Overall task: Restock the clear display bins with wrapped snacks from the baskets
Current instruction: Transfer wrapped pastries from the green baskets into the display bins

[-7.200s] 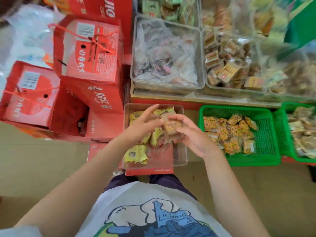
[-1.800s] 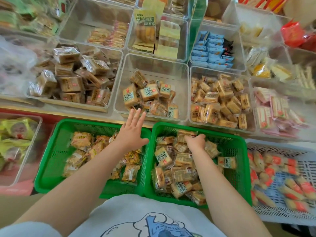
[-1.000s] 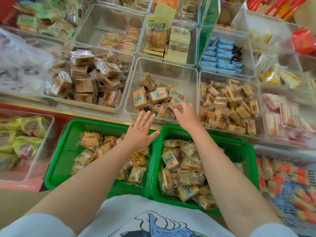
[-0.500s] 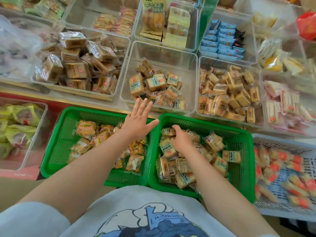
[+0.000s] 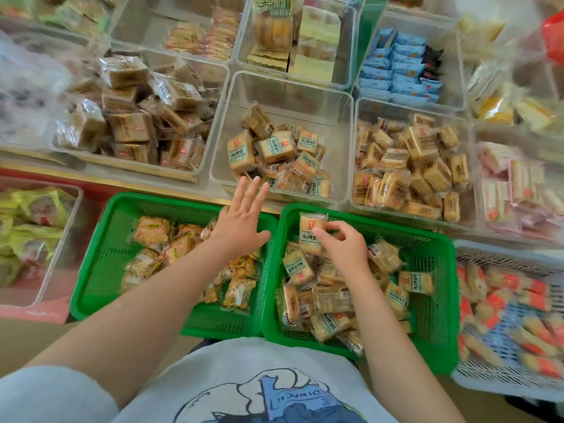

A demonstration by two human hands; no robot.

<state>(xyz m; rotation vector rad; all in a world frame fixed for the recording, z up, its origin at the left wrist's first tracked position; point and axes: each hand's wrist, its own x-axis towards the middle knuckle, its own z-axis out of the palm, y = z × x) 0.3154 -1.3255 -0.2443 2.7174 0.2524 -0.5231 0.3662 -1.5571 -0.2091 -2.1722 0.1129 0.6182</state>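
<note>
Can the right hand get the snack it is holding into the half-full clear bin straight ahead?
Probably yes: the right hand pinches a wrapped snack just short of the clear bin, whose top is open.

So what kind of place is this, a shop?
Most likely a snack shop's loose-goods display. Rows of clear bins hold individually wrapped cakes and biscuits, sorted by kind, and green baskets of matching stock sit below for refilling.

Display shelf (image 5: 128,182) carrying clear bins (image 5: 341,141) along its front edge; green baskets (image 5: 439,300) stand below that edge.
</note>
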